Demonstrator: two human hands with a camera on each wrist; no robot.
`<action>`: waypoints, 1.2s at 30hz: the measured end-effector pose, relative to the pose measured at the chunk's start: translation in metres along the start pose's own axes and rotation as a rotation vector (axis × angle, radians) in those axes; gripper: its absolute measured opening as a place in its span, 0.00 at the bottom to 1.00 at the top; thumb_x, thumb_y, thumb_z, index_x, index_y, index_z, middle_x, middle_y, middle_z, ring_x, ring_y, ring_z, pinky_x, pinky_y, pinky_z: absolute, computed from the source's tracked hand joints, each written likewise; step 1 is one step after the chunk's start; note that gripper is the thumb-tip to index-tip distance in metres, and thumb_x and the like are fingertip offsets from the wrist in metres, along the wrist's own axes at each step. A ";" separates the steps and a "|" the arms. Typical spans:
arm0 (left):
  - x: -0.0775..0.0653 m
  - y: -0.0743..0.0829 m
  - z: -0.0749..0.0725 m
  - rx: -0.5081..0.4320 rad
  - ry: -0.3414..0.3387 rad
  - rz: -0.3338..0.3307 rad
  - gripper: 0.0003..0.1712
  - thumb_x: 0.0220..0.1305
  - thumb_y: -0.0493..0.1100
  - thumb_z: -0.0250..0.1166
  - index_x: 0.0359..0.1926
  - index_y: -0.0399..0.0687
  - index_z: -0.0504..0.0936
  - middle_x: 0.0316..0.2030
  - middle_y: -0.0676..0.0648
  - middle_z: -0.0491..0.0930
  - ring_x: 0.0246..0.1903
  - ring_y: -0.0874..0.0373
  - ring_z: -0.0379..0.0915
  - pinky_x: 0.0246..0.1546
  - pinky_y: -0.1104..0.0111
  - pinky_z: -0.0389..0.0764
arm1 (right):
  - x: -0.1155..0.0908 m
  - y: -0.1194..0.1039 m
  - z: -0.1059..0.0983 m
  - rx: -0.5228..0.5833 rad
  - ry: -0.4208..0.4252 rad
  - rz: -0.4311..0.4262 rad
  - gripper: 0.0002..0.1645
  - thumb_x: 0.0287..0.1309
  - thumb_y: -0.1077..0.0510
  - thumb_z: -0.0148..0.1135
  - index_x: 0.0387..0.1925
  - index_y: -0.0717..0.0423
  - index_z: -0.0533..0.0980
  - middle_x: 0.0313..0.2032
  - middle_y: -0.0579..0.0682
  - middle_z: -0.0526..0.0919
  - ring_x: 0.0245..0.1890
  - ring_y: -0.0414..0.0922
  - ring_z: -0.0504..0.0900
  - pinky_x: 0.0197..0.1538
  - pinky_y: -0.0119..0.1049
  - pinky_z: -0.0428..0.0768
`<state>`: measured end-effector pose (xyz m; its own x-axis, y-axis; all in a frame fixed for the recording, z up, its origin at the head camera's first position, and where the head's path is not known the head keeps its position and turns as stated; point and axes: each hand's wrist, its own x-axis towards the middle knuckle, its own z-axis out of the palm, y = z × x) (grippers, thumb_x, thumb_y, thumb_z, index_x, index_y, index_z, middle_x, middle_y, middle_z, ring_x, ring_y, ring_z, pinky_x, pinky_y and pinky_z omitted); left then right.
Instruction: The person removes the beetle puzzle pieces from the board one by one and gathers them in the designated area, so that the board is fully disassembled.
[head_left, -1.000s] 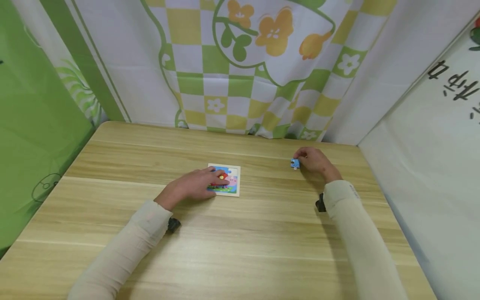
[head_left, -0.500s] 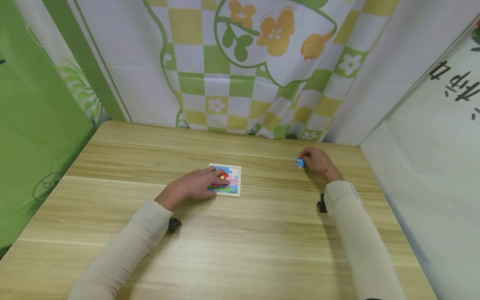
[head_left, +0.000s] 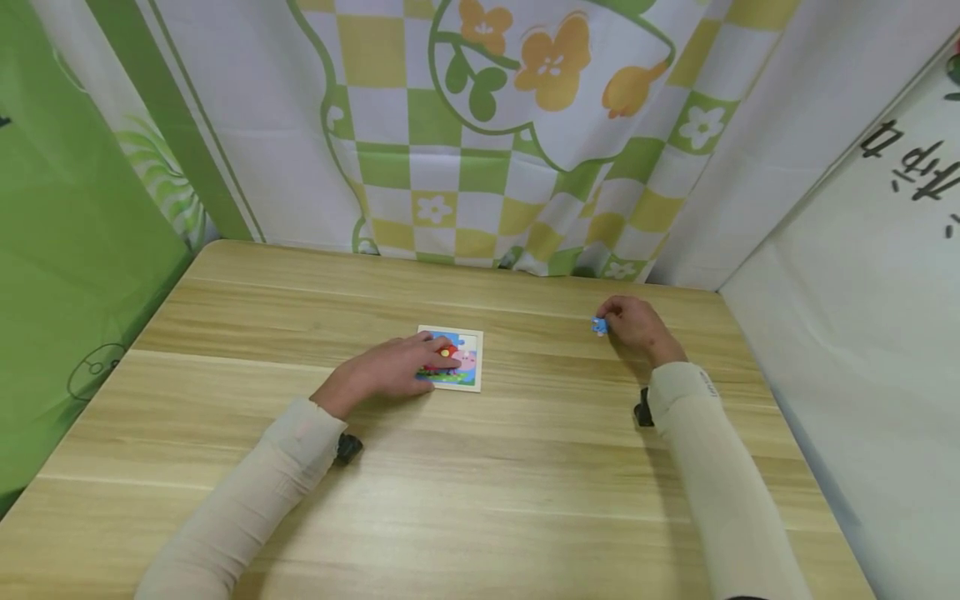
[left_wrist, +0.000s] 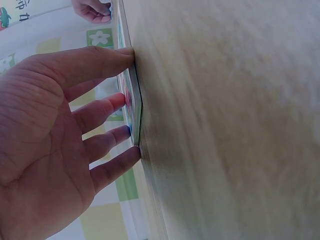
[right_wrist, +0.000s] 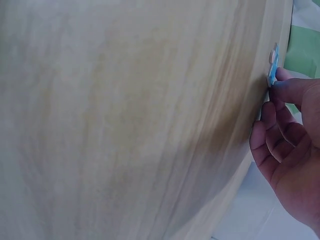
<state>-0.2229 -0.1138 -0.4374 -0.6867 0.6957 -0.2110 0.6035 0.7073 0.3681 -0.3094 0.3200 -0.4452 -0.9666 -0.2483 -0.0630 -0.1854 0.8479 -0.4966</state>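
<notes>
A small square jigsaw puzzle in a pale wooden frame [head_left: 479, 358] lies flat on the table, its picture showing a pink pig in red on blue and green. At its far right corner a pale patch shows without picture. My left hand [head_left: 384, 367] rests on the puzzle's left part, fingers spread over the picture; in the left wrist view the thumb [left_wrist: 112, 61] is at the frame's edge. Away to the right, my right hand [head_left: 633, 323] pinches a blue puzzle piece [right_wrist: 273, 65] between thumb and fingertips, close over the table. The other fingers curl beneath the palm.
The wood-grained table [head_left: 480, 500] reaches back to a checked green, yellow and white curtain [head_left: 480, 192]. A white sheet with black writing [head_left: 885, 350] borders the right side, green cloth [head_left: 82, 250] the left. Each wrist carries a small black camera [head_left: 348, 448].
My right hand has shifted slightly right with the puzzle piece, which has turned a little between the fingers. The left hand stays in place on the puzzle.
</notes>
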 end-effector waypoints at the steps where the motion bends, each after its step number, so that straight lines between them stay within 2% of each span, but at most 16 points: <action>1: 0.000 0.000 0.000 -0.001 0.000 -0.001 0.32 0.72 0.42 0.65 0.75 0.57 0.72 0.77 0.44 0.59 0.76 0.39 0.49 0.69 0.38 0.56 | 0.000 0.000 0.000 0.002 -0.001 0.000 0.13 0.74 0.65 0.49 0.46 0.63 0.81 0.48 0.63 0.83 0.51 0.60 0.78 0.58 0.59 0.72; 12: 0.001 0.000 0.000 0.000 -0.006 0.006 0.32 0.71 0.40 0.64 0.75 0.56 0.72 0.77 0.44 0.59 0.76 0.39 0.50 0.69 0.39 0.58 | -0.001 -0.002 0.000 0.002 -0.020 0.022 0.14 0.76 0.63 0.48 0.47 0.62 0.80 0.49 0.62 0.82 0.52 0.59 0.77 0.59 0.59 0.72; 17: 0.002 -0.002 0.002 0.013 0.007 0.023 0.32 0.71 0.40 0.64 0.74 0.55 0.72 0.77 0.43 0.60 0.75 0.37 0.51 0.69 0.40 0.59 | 0.001 -0.013 0.003 0.008 0.016 -0.068 0.12 0.73 0.64 0.52 0.45 0.63 0.82 0.45 0.61 0.85 0.46 0.59 0.82 0.53 0.57 0.76; 23: -0.002 0.000 0.001 -0.011 0.015 0.033 0.31 0.72 0.40 0.66 0.74 0.53 0.73 0.76 0.41 0.60 0.75 0.32 0.49 0.70 0.43 0.58 | 0.007 -0.038 0.018 -0.009 0.038 -0.187 0.09 0.70 0.64 0.58 0.41 0.62 0.83 0.40 0.58 0.86 0.40 0.56 0.83 0.47 0.53 0.78; 28: -0.005 0.002 0.000 -0.030 0.022 0.029 0.30 0.72 0.40 0.66 0.73 0.50 0.74 0.76 0.41 0.61 0.75 0.32 0.49 0.70 0.40 0.57 | 0.009 -0.065 0.033 -0.002 0.027 -0.250 0.08 0.70 0.63 0.59 0.41 0.60 0.84 0.40 0.56 0.85 0.38 0.52 0.81 0.46 0.51 0.77; 36: -0.005 0.003 0.002 -0.022 0.024 0.022 0.30 0.72 0.40 0.66 0.73 0.50 0.74 0.76 0.42 0.62 0.75 0.33 0.49 0.70 0.40 0.57 | 0.008 -0.115 0.051 0.044 -0.054 -0.320 0.10 0.72 0.63 0.57 0.43 0.59 0.84 0.42 0.53 0.85 0.37 0.48 0.79 0.43 0.45 0.77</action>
<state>-0.2170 -0.1149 -0.4373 -0.6827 0.7079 -0.1812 0.6097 0.6885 0.3928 -0.2863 0.1968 -0.4325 -0.8495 -0.5246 0.0568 -0.4694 0.7021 -0.5355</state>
